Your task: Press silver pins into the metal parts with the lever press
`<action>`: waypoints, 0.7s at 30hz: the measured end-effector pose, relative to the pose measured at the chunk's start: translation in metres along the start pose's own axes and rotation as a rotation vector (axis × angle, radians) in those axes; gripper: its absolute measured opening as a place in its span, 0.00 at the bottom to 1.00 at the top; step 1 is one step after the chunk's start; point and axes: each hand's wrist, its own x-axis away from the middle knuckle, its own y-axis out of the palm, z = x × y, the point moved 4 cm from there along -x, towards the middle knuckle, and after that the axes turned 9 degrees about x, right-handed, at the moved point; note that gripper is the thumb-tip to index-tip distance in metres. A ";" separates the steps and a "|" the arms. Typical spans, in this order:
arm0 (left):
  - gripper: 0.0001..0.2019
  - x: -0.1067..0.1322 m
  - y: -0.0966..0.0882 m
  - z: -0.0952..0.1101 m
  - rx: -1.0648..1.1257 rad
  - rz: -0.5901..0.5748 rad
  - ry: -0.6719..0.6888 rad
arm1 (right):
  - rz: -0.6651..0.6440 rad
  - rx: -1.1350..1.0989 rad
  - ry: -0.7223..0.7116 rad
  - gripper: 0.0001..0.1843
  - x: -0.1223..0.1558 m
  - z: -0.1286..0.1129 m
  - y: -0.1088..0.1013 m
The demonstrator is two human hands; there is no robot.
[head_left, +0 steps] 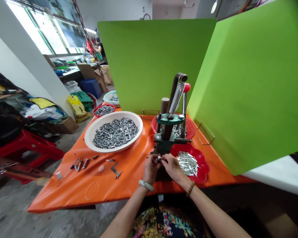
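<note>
My left hand and my right hand meet at the base of a small green hand press on the orange-covered table. Both hands pinch something tiny and metallic between the fingertips; I cannot make out what it is. A red flower-shaped dish with thin silver pins lies just right of my right hand. A large white bowl full of grey metal parts sits to the left of the press. The press lever with a red knob stands upright.
Green screens wall off the back and right. Another red dish sits behind the press. Loose tools, small metal parts and a rubber band lie at front left. Red stools, boxes and a distant person are at left.
</note>
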 end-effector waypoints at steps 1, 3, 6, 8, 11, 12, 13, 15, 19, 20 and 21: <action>0.15 -0.004 0.000 0.000 -0.034 -0.010 0.033 | 0.012 0.013 0.005 0.07 -0.001 0.001 0.003; 0.14 -0.010 0.000 0.000 -0.084 -0.050 0.091 | 0.018 0.017 0.013 0.07 -0.002 0.002 0.005; 0.13 -0.012 0.000 0.001 -0.118 -0.096 0.127 | -0.018 0.015 0.000 0.07 -0.005 0.010 -0.002; 0.13 -0.011 -0.001 0.000 -0.130 -0.101 0.128 | -0.054 0.066 -0.012 0.08 -0.006 0.024 -0.013; 0.13 -0.009 0.000 0.000 -0.120 -0.093 0.132 | -0.105 0.216 0.013 0.10 -0.006 0.055 -0.032; 0.13 -0.009 0.000 0.000 -0.112 -0.088 0.133 | -0.125 0.259 0.027 0.10 -0.006 0.065 -0.035; 0.13 -0.009 0.000 -0.001 -0.106 -0.083 0.132 | -0.142 0.286 0.038 0.10 -0.005 0.074 -0.038; 0.12 -0.010 0.000 -0.001 -0.101 -0.082 0.123 | -0.171 0.303 0.038 0.09 -0.003 0.084 -0.038; 0.12 -0.010 0.000 -0.002 -0.091 -0.089 0.112 | -0.206 0.318 0.003 0.09 0.000 0.084 -0.033; 0.12 -0.011 0.000 -0.002 -0.091 -0.088 0.112 | -0.209 0.314 -0.002 0.09 0.001 0.082 -0.033; 0.12 -0.011 0.000 -0.002 -0.094 -0.088 0.112 | -0.209 0.307 -0.003 0.08 0.001 0.080 -0.033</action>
